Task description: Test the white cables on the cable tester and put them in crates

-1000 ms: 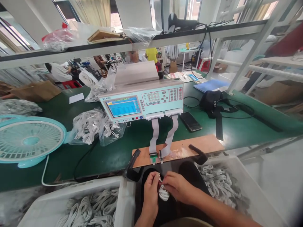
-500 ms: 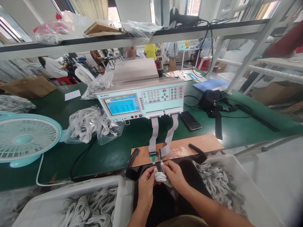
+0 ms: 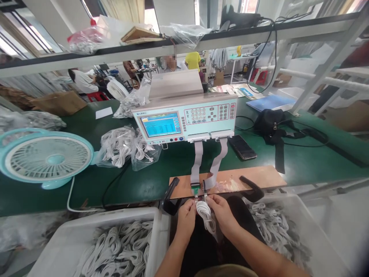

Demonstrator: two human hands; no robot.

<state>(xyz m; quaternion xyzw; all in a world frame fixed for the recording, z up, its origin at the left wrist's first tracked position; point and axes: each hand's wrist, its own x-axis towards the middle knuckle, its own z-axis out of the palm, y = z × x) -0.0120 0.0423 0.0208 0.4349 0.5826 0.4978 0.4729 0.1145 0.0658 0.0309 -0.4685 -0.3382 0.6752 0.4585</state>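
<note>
A coiled white cable (image 3: 206, 217) hangs between my two hands below the board's front edge. My left hand (image 3: 186, 216) pinches one end of it, close to the small green circuit board (image 3: 196, 190). My right hand (image 3: 223, 212) pinches the other end at the connector on the second ribbon lead. The fingers partly hide both plugs, so I cannot tell how deep they sit. Two grey ribbon cables (image 3: 196, 163) run from these connectors up to the tester (image 3: 211, 125), whose blue screen is lit.
White bins of coiled cables stand left (image 3: 159, 231) and right (image 3: 300, 204) of my lap. A turquoise fan (image 3: 54, 158), bagged cables (image 3: 117, 148), a phone (image 3: 242, 147) and a black bag (image 3: 268, 125) lie on the green bench. Black handles (image 3: 171, 196) flank the wooden board (image 3: 262, 176).
The view has shifted, moving the scene rightward. My left hand has brought its cable end up to the green board, and the coil now hangs lower between my hands.
</note>
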